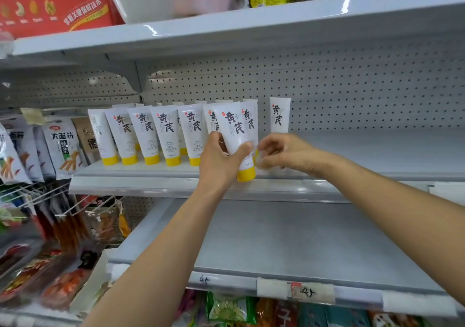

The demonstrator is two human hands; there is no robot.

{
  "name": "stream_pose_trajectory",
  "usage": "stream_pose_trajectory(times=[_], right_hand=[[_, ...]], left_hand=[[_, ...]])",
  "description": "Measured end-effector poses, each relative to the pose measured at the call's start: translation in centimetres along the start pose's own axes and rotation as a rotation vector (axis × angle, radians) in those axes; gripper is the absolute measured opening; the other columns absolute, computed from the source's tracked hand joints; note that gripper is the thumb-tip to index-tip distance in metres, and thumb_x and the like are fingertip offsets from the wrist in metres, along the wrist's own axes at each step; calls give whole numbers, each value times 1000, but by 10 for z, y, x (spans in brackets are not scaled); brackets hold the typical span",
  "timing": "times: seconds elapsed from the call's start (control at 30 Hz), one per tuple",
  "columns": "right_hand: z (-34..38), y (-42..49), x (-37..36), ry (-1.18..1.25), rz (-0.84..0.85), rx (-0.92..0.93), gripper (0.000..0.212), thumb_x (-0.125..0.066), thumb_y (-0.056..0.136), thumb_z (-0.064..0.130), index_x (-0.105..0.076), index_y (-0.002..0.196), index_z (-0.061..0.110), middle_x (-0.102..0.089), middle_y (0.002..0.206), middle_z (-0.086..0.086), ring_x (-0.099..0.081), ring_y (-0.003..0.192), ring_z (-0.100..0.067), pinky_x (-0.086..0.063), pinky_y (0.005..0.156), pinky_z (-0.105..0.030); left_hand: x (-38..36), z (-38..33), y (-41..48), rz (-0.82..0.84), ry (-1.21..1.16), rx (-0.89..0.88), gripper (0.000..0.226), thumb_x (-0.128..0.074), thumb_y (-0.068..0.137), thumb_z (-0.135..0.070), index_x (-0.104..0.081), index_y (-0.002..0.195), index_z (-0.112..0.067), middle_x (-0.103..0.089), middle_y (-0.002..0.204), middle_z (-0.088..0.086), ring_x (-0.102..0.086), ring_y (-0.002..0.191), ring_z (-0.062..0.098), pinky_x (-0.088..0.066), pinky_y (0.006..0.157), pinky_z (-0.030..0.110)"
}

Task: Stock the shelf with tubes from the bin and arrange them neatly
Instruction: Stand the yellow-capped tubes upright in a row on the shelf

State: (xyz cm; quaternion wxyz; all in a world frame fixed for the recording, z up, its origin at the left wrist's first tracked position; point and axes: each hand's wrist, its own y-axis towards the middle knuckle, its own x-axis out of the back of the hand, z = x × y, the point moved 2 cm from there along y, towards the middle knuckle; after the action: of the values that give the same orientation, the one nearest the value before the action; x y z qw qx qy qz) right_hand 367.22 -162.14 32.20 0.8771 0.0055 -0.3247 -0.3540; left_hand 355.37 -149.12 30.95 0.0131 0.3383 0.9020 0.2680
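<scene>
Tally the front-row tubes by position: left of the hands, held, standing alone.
Front-row tubes beyond left hand: 5
Held tube there: 1
Lone tube above right hand: 1
Total: 7
Partly hidden ones uncounted.

White tubes (yellow caps, black lettering)

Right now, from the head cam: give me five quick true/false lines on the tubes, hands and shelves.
1. The left hand grips a white plastic tube with a yellow cap. True.
2. The tubes stand cap up. False: caps are down.
3. The right hand holds a second tube. False: it holds none; its fingers are loosely curled beside the gripped tube.
4. One tube stands apart, right of the row. True.
5. The grey metal shelf below is full. False: bare.
</scene>
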Motion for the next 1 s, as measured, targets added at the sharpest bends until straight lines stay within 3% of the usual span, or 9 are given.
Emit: stream_pose_trajectory(times=[0.07,0.13,0.23,0.3,0.4,0.47,0.6,0.73,1.0], right_hand=[[10,-11,-13,-35,123,27,51,-84,59,36,-61,102,24,-66,91,4,-60,77,-7,-51,71,-25],[17,-16,-20,-78,21,90,48,-85,60,40,-58,95,22,-58,78,11,-52,64,0,-45,63,-21],[25,-21,-25,-72,-91,205,26,-81,69,33,-57,78,37,-58,61,24,-51,54,11,-37,51,-7],[26,-23,-24,-41,-108,217,22,-79,70,32,-61,80,42,-64,68,27,-58,62,11,-41,55,-5],[16,-16,-14,-39,-185,141,34,-80,70,27,-59,97,22,-69,87,9,-66,78,-6,-50,61,-16],[10,-11,-5,-55,-261,86,40,-81,70,26,-57,101,16,-68,90,6,-66,79,-7,-52,62,-19],[-2,1,3,-113,-323,-34,48,-81,70,22,-57,110,10,-68,101,-2,-66,91,-17,-55,80,-34],[-14,10,-1,-171,-314,-112,44,-79,72,22,-59,110,14,-67,105,-1,-63,95,-18,-50,80,-30],[-20,14,-1,-224,-341,-199,38,-76,74,21,-56,107,18,-62,99,3,-58,91,-17,-43,74,-26]], left_hand=[[-4,-3,1,-9,23,-14,38,-77,75,-36,-52,99,-21,-64,90,-11,-65,85,10,-57,77,46],[-9,-7,2,-8,46,-27,41,-78,73,-38,-51,99,-22,-64,88,-13,-62,81,2,-57,74,37],[-15,-12,2,4,70,-47,45,-78,72,-41,-51,102,-21,-62,88,-14,-61,78,-1,-49,64,23],[-17,-12,2,35,67,-55,42,-75,76,-42,-52,104,-20,-63,91,-12,-63,82,4,-52,68,26],[-15,-10,1,89,133,-96,30,-65,85,-43,-56,108,-24,-62,89,-14,-61,83,3,-55,78,34],[-13,-6,-1,107,290,-164,27,-61,88,-42,-56,110,-27,-61,90,-14,-59,84,3,-53,79,34],[-10,4,-5,170,602,-277,30,-60,89,-39,-57,116,-26,-62,106,-8,-58,99,12,-49,87,39],[-8,12,-3,215,764,-339,31,-57,92,-39,-58,118,-25,-62,113,-4,-57,107,17,-46,92,42],[-3,20,7,277,780,-348,30,-55,92,-41,-59,117,-26,-62,111,-5,-58,105,17,-46,91,42]])
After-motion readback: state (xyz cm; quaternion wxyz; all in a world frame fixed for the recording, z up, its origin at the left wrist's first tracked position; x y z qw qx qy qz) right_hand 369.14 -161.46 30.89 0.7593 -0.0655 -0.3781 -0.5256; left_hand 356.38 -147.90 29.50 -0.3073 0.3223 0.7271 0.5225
